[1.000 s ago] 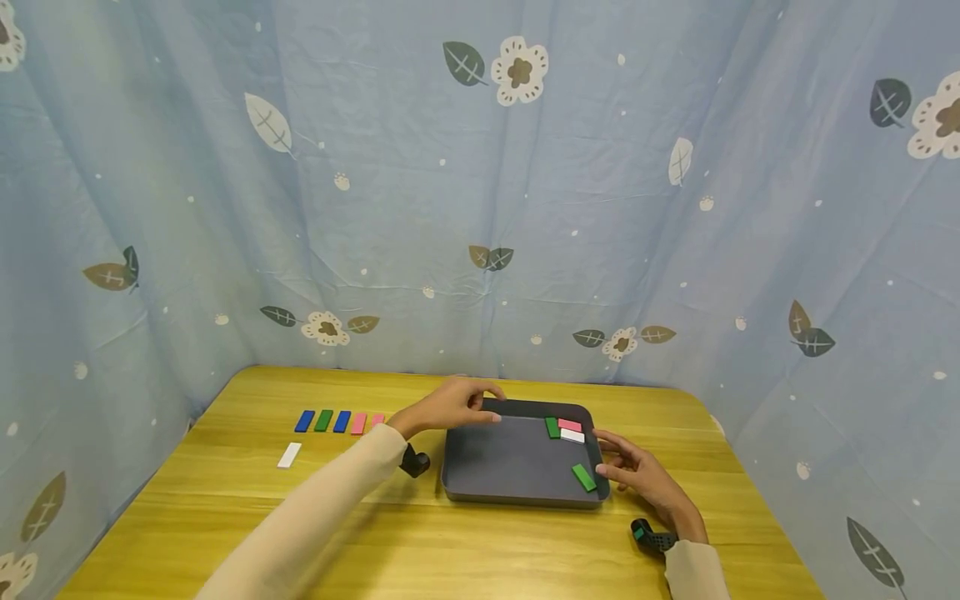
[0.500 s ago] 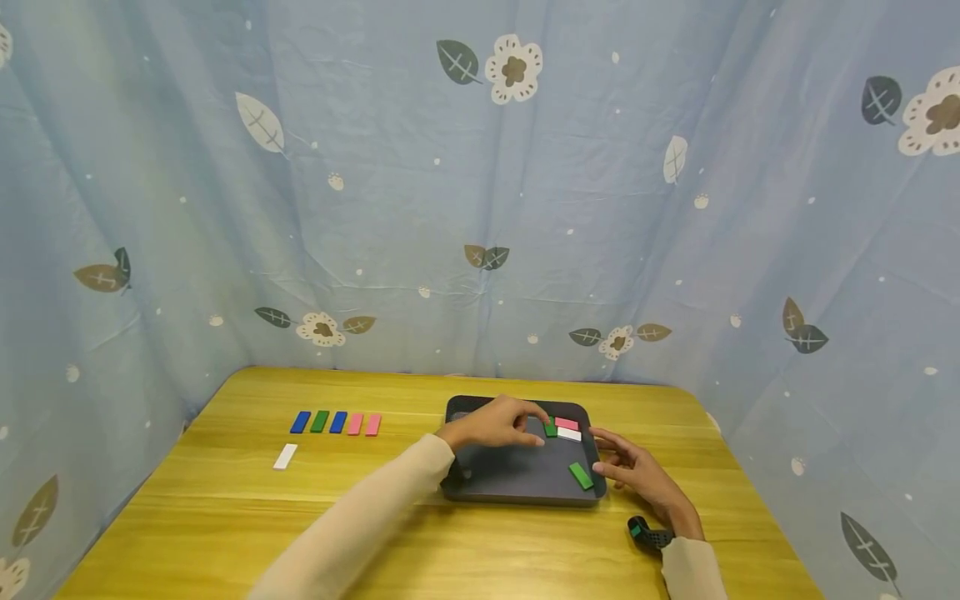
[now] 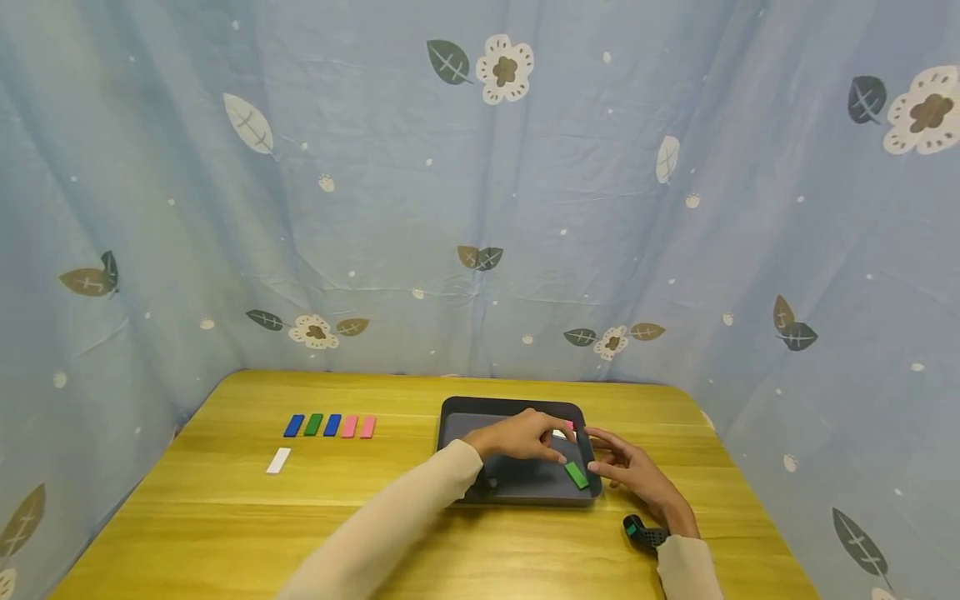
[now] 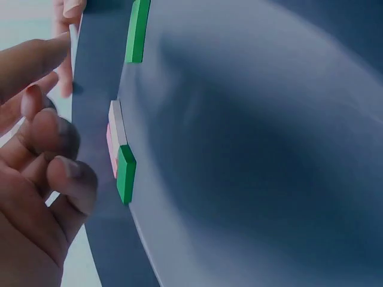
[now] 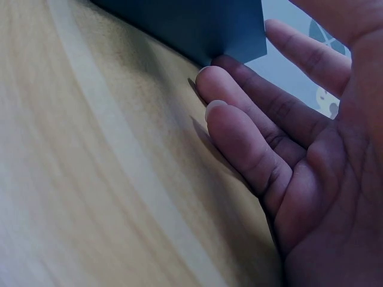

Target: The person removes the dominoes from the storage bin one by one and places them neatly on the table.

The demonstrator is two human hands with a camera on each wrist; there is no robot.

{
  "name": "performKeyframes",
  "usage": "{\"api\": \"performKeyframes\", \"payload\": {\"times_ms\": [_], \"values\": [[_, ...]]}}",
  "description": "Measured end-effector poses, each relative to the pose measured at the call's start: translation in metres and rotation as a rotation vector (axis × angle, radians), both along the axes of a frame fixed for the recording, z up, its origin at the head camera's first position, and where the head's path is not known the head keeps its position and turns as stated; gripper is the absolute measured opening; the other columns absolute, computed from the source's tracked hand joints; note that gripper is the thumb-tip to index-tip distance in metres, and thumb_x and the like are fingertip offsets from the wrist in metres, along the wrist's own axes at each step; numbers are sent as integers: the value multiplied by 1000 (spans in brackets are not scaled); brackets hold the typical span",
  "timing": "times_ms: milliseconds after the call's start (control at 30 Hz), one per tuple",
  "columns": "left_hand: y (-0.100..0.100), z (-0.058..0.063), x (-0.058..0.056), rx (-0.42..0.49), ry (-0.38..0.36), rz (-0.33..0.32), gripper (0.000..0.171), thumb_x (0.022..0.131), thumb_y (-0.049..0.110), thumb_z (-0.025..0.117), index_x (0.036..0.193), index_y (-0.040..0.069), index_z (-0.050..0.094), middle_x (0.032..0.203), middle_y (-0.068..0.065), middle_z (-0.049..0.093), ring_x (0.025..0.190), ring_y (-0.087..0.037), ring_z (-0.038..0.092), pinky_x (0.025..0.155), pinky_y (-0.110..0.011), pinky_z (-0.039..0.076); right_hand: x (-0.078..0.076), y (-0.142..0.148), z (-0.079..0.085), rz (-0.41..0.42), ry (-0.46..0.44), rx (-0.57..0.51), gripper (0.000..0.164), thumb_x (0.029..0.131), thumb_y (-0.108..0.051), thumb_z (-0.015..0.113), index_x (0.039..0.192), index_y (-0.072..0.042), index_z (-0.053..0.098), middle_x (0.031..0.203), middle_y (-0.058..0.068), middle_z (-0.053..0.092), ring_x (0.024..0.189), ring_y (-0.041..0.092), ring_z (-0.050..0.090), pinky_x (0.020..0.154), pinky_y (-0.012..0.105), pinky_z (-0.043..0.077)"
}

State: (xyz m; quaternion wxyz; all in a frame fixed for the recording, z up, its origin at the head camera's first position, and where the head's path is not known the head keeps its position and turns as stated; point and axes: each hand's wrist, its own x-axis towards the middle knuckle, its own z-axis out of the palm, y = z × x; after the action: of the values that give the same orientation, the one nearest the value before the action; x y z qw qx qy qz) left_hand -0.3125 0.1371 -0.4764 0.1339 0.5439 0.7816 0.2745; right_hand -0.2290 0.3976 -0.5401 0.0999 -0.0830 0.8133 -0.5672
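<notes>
My left hand (image 3: 525,437) hovers over the right half of a dark grey tray (image 3: 461,423), its fingers loosely bent and holding nothing. Just right of its thumb lies a slanted green block (image 3: 577,475) on the tray floor. Beyond the fingers, a pink block (image 3: 568,425) and a white block (image 3: 571,434) show partly. The left wrist view has another green block (image 4: 125,175) against those two, by the tray wall; in the head view the hand hides it. My right hand (image 3: 637,475) is at the tray's right side, fingers relaxed, fingertips at the outer wall.
On the wooden table (image 3: 187,517), left of the tray, lies a row of flat blocks: a blue block (image 3: 294,426), a green one, another blue one and two pink ones. A white block (image 3: 278,461) lies nearer. A patterned curtain (image 3: 390,208) surrounds the table.
My left hand has moved right, from the tray's back left edge to above the blocks at its right side. My right hand stays beside the tray. The view has shifted slightly.
</notes>
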Motion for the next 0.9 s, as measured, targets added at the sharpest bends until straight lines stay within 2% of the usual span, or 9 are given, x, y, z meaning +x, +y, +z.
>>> {"api": "performKeyframes", "payload": {"times_ms": [167, 467, 600, 700, 900], "values": [[6, -5, -2, -60, 26, -18, 36, 89, 26, 70, 122, 13, 64, 61, 7, 54, 50, -5, 48, 52, -18, 41, 0, 0, 0, 31, 13, -15, 59, 95, -23, 61, 148, -27, 36, 141, 12, 44, 95, 34, 56, 63, 39, 48], [12, -7, -3, -155, 28, -66, 39, 87, 23, 71, 125, 14, 63, 57, 5, 55, 46, -6, 49, 51, -18, 42, 0, -1, 2, 49, 30, -21, 59, 95, -22, 61, 148, -24, 36, 141, 12, 45, 94, 34, 55, 63, 38, 48], [16, -7, -3, -173, 53, -85, 32, 86, 22, 72, 117, 15, 67, 60, 5, 56, 49, -4, 49, 51, -17, 40, 0, 0, 1, 63, 48, -21, 61, 95, -21, 61, 149, -21, 34, 142, 15, 43, 91, 32, 56, 63, 37, 48], [18, -7, -3, -181, 66, -91, 24, 86, 23, 73, 109, 16, 69, 66, 6, 58, 53, -3, 49, 51, -17, 40, 0, 0, 1, 45, 35, -26, 61, 94, -22, 63, 148, -23, 36, 142, 13, 43, 92, 31, 56, 63, 37, 48], [22, -5, -2, -191, 8, -96, 19, 83, 21, 75, 101, 14, 70, 74, 3, 60, 58, -4, 51, 54, -18, 42, 1, 0, 2, 22, 24, -35, 60, 94, -20, 63, 147, -25, 36, 141, 13, 44, 93, 33, 55, 63, 37, 48]]}}
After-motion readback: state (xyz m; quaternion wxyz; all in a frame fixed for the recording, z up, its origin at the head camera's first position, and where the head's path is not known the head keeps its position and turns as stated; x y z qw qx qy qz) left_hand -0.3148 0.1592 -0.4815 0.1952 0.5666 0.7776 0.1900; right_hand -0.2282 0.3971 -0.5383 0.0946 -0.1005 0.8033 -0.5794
